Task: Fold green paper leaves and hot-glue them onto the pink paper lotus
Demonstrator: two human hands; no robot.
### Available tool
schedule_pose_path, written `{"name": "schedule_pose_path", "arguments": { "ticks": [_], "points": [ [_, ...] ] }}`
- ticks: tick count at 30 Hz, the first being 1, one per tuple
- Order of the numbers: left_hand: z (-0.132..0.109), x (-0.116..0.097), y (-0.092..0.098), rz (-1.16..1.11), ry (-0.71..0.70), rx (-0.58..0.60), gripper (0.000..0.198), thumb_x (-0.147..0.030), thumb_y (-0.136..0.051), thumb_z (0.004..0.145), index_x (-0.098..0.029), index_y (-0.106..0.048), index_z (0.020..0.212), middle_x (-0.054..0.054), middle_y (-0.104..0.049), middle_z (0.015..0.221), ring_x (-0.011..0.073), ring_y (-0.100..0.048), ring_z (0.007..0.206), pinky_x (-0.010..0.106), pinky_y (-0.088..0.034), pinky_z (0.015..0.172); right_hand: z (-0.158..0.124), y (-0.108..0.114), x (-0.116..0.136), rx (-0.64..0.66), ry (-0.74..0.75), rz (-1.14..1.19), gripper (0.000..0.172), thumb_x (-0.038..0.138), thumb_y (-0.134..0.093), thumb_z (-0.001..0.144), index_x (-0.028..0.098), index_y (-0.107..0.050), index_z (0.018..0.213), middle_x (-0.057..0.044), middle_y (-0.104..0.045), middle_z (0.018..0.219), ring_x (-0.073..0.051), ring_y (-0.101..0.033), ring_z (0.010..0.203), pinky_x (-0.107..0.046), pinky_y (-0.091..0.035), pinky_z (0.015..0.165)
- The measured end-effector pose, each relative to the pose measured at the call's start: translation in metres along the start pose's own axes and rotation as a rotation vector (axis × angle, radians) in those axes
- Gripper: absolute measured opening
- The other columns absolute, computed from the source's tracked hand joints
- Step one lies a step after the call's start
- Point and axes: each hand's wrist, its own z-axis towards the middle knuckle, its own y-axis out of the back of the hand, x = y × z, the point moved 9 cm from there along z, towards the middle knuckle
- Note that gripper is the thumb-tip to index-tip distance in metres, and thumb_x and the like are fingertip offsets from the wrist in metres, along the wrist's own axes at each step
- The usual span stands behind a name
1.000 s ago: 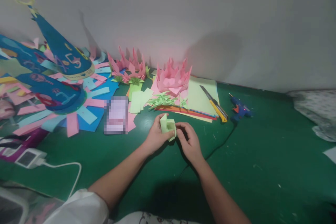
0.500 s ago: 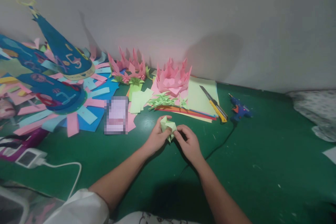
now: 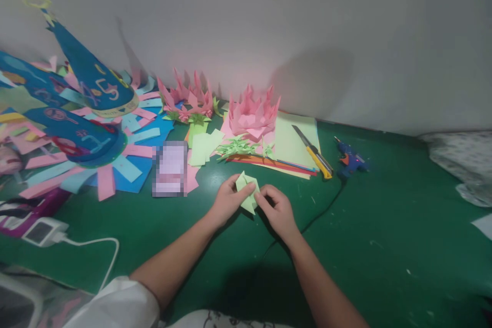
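Note:
A small folded piece of light green paper (image 3: 246, 204) is held between both hands, above the green table. My left hand (image 3: 228, 198) grips it from the left, with the thumb pressed flat across its front. From the right, my right hand (image 3: 277, 208) pinches the paper's edge between thumb and fingers. The paper shows a pointed top and a pointed lower corner. Just beyond the hands lie several green folded paper leaves (image 3: 238, 147) and a pink paper crown (image 3: 253, 115), on a stack of coloured sheets (image 3: 298, 141).
A yellow utility knife (image 3: 318, 158) rests on the stack's right side. Right of it is a blue glue gun (image 3: 350, 159) with a trailing cord. At left are a phone (image 3: 169, 169), another pink crown (image 3: 188, 97), blue paper cone hats (image 3: 92, 74) and a white charger (image 3: 44, 230).
The raised flap of the green paper now lies flatter, and the left thumb has moved up and right across it. Both hands remain in nearly the same place.

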Motion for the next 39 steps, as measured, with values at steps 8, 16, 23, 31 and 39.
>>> {"name": "schedule_pose_path", "arguments": {
  "ticks": [8,16,23,31,39],
  "points": [
    [0.003,-0.006,0.009,-0.086,-0.046,-0.072,0.035,-0.037,-0.073,0.061,-0.015,-0.053,0.079,-0.005,-0.054,0.066,0.006,-0.048,0.057,0.019,-0.04,0.057,0.0,0.001,0.004,0.006,0.017,0.046,0.025,0.033,-0.047,0.085,0.02,-0.049,0.065,0.0,-0.051,0.066,-0.014,-0.048,0.065,-0.026,-0.039,0.063],
    [0.002,-0.003,0.006,-0.118,-0.064,-0.061,0.03,-0.035,-0.071,0.065,-0.016,-0.052,0.079,-0.006,-0.05,0.067,0.0044,-0.046,0.056,0.016,-0.039,0.054,-0.001,-0.002,0.004,0.0,0.019,-0.035,0.021,0.036,-0.052,0.083,0.02,-0.055,0.07,0.0,-0.056,0.067,-0.014,-0.051,0.065,-0.025,-0.04,0.063],
    [0.003,-0.004,0.004,-0.064,-0.031,0.006,0.034,-0.038,-0.069,0.067,-0.016,-0.058,0.09,-0.005,-0.053,0.065,0.0057,-0.049,0.053,0.018,-0.041,0.053,0.0,0.002,0.001,-0.048,0.017,-0.106,0.025,0.032,-0.051,0.084,0.02,-0.051,0.062,0.0,-0.053,0.061,-0.014,-0.049,0.062,-0.025,-0.038,0.06],
    [0.006,-0.005,0.011,-0.068,-0.016,-0.015,0.028,-0.036,-0.073,0.063,-0.014,-0.063,0.076,-0.003,-0.058,0.061,0.0062,-0.049,0.051,0.019,-0.04,0.053,0.001,0.004,0.007,-0.056,0.045,-0.118,0.023,0.029,-0.052,0.083,0.02,-0.051,0.061,0.001,-0.053,0.06,-0.014,-0.048,0.06,-0.026,-0.038,0.06],
    [0.002,-0.019,0.019,0.139,-0.175,-0.142,0.022,-0.036,-0.067,0.068,-0.015,-0.062,0.073,-0.001,-0.059,0.065,0.0087,-0.049,0.056,0.021,-0.039,0.058,-0.001,0.006,-0.008,-0.068,-0.092,-0.021,0.028,0.036,-0.054,0.081,0.019,-0.053,0.058,0.001,-0.053,0.058,-0.013,-0.049,0.058,-0.024,-0.038,0.057]
  ]
}}
